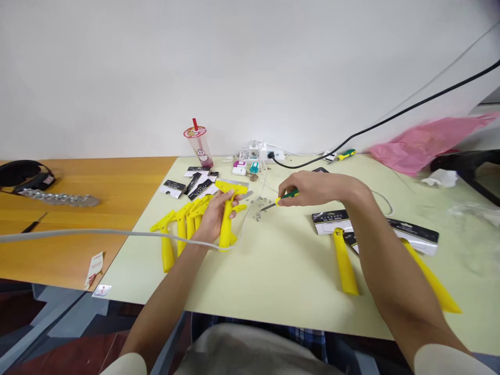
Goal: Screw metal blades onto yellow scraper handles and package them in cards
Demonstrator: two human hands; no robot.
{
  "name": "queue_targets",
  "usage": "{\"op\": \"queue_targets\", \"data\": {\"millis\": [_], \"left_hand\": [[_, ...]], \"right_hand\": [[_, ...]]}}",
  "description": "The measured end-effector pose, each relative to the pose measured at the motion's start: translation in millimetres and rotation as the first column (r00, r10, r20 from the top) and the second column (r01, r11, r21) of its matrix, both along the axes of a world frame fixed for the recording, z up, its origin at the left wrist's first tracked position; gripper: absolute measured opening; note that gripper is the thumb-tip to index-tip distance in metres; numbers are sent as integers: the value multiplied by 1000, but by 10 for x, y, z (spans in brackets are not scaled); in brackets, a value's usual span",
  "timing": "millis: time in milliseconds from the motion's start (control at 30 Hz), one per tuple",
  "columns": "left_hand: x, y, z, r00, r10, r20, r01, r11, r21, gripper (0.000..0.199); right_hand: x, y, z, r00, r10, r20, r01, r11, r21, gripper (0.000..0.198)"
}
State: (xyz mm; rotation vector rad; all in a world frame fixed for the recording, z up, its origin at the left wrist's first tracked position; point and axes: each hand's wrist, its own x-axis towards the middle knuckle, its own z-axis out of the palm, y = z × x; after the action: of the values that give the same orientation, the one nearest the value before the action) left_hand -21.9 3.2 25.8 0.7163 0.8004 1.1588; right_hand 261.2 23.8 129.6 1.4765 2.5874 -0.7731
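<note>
My left hand (213,216) is closed round the handle of a yellow scraper (226,221), held upright over the table. My right hand (307,188) grips a screwdriver (288,195) with a green and yellow handle, its shaft slanting down to the left. The tip is among small metal screws or nuts (258,214) scattered on the table; whether it touches one I cannot tell. Several more yellow handles (167,252) lie side by side left of my left hand. Under and beside my right forearm are a yellow handle (346,265) and another yellow piece (433,278).
Black-and-white packaging cards (173,188) lie at the back left, more packages (416,234) at the right. A cup with a straw (199,146) and a power strip (260,152) stand by the wall. A grey cable (117,233) crosses before my left arm. A pink bag (422,143) lies far right.
</note>
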Motion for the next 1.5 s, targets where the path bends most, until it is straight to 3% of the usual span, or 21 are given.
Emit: {"op": "queue_targets", "data": {"millis": [333, 767, 900, 1233, 1500], "left_hand": [[99, -20, -149, 997, 12, -78, -12, 1000, -4, 46], [170, -43, -183, 998, 9, -69, -9, 1000, -7, 48], [164, -27, -201, 996, 19, -90, -20, 1000, -7, 43], [184, -48, -276, 984, 2, -180, -1, 1000, 5, 38], [177, -103, -216, 963, -128, -236, 127, 992, -22, 37]], "right_hand": [[-127, 139, -198, 997, 5, 83, 2, 997, -82, 39], [-173, 184, -320, 995, 5, 104, 3, 997, -76, 39], [-129, 145, -235, 992, -19, 122, 25, 999, -43, 40], [78, -135, 208, 998, -53, 17, 51, 996, 70, 42], [50, -222, 275, 989, -30, -143, 61, 975, 212, 46]]}}
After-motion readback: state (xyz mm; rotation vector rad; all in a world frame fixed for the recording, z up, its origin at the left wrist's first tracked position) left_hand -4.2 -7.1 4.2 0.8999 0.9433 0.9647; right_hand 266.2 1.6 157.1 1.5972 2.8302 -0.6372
